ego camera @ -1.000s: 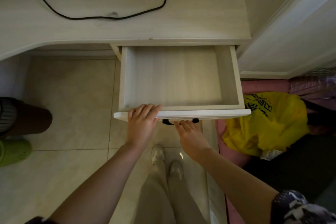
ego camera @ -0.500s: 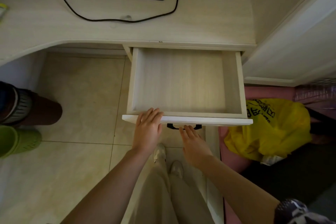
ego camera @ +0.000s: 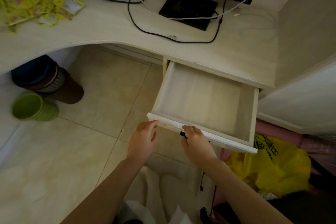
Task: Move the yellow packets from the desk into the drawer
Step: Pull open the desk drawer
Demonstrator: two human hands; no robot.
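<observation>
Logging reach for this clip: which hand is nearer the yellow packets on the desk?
Left. The left hand hovers off the drawer's front left corner, on the packets' side; the right hand is at the handle, farther right.

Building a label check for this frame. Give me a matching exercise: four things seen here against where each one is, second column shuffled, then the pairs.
Things:
1. yellow packets
2. drawer
3. green bin
4. yellow plastic bag

Places or states:
A. on the floor under the desk's left side
B. pulled out, nothing visible inside
C. piled on the desk top, far left
D. on the floor right of the drawer

Pairs: 1-C, 2-B, 3-A, 4-D
</observation>
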